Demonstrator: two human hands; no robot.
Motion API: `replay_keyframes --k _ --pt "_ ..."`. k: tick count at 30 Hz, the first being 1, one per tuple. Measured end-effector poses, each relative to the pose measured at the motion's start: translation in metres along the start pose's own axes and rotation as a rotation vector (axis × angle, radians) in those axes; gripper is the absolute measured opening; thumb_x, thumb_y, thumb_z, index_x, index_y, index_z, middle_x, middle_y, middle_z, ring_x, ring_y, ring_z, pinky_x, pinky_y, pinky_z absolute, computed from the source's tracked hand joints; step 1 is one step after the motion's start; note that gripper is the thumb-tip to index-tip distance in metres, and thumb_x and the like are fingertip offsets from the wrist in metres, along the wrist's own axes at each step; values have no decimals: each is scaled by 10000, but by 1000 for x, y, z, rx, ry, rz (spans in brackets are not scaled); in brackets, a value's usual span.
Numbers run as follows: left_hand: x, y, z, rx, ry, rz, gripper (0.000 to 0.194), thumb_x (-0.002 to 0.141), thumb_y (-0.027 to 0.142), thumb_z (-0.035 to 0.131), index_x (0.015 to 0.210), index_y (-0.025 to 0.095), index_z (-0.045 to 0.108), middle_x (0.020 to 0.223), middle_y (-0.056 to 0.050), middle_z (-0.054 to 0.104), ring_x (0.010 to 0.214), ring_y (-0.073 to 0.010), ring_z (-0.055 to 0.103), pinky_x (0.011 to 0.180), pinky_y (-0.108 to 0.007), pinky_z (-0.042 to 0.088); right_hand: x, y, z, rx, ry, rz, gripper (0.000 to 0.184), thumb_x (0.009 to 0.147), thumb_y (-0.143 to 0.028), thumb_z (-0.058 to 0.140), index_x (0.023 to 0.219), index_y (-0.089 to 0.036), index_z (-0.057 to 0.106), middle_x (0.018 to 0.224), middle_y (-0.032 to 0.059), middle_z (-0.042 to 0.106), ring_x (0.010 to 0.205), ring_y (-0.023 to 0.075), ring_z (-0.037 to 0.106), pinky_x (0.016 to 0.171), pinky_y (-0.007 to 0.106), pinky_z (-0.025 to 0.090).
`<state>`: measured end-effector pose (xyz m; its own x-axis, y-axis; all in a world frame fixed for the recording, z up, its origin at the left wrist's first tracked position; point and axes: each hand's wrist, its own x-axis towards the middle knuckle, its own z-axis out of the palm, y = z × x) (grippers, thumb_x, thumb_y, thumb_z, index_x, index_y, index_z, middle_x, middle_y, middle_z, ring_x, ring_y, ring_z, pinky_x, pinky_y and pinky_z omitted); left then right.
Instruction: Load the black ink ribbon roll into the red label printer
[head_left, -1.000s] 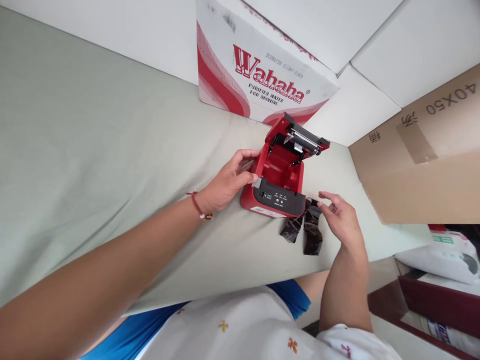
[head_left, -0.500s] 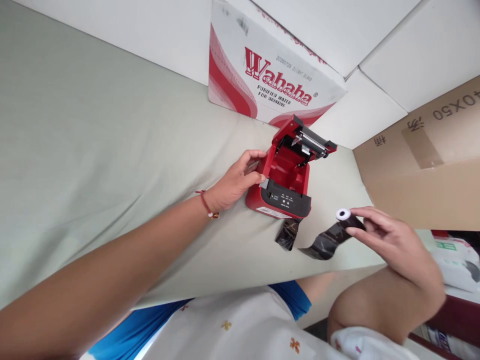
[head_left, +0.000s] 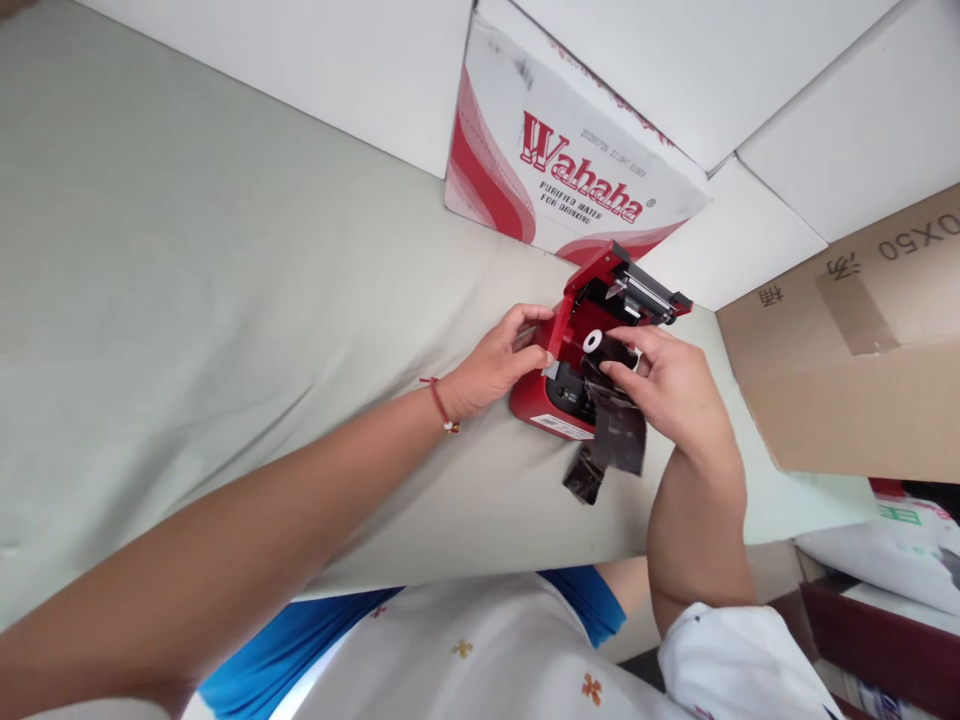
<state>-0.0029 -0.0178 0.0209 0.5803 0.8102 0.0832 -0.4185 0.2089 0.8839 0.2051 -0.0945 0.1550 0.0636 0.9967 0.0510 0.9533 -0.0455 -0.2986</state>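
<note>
A small red label printer stands on the cloth-covered surface with its black-edged lid raised. My left hand grips the printer's left side, thumb on the front corner and fingers along the wall. Pinched in my right hand is a black paper roll with a white core, held at the opening of the printer's compartment. Its loose end hangs down over the front panel and hides part of it. Whether the roll touches the compartment floor cannot be seen. A separate-looking black strip lies below the printer's front.
Behind the printer, a white and red Wahaha water carton leans by the white wall. A large brown cardboard box stands to the right. Pale green cloth covers the surface. White bags lie at the lower right.
My right hand picked up the black roll beside the printer, swung it out to the right, then brought it back left over the open compartment. My left hand stays on the printer.
</note>
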Motion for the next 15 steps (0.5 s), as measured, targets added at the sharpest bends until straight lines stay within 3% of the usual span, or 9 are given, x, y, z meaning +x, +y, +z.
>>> replay_keyframes --k 3,5,9,13,15 --pt "0 -1 1 -7 2 7 572 823 332 797 1353 260 594 1494 -92 708 1489 -327 629 1324 -566 485 15 -5 10 -150 -47 -10 413 974 -273 724 1362 -241 862 1332 118 859 1109 327 809 1033 505 608" --pt "1 -2 1 -10 5 15 582 818 334 797 1358 254 594 1503 -99 696 1463 -315 640 1315 -554 489 23 -5 17 -164 -62 -17 430 966 -237 715 1372 -251 856 1382 109 864 1202 355 808 1076 528 603" --pt "3 -4 1 -16 13 44 552 812 332 805 1323 251 610 1499 -93 696 1434 -297 653 1307 -531 490 34 0 28 -125 -62 6 461 938 -237 739 1383 -265 856 1299 95 893 1041 321 823 998 510 631" --pt "3 -3 1 -19 14 34 558 813 305 789 1340 252 613 1441 -77 723 1415 -290 667 1280 -519 518 37 4 34 -142 44 -14 432 965 -293 739 1376 -277 870 1284 95 895 1108 336 823 1037 518 634" --pt "3 -2 1 -8 25 25 572 807 311 789 1346 247 609 1434 -79 726 1445 -300 654 1293 -529 514 35 3 33 -92 66 -8 418 994 -333 723 1376 -258 873 1212 102 899 1032 313 822 1011 499 641"
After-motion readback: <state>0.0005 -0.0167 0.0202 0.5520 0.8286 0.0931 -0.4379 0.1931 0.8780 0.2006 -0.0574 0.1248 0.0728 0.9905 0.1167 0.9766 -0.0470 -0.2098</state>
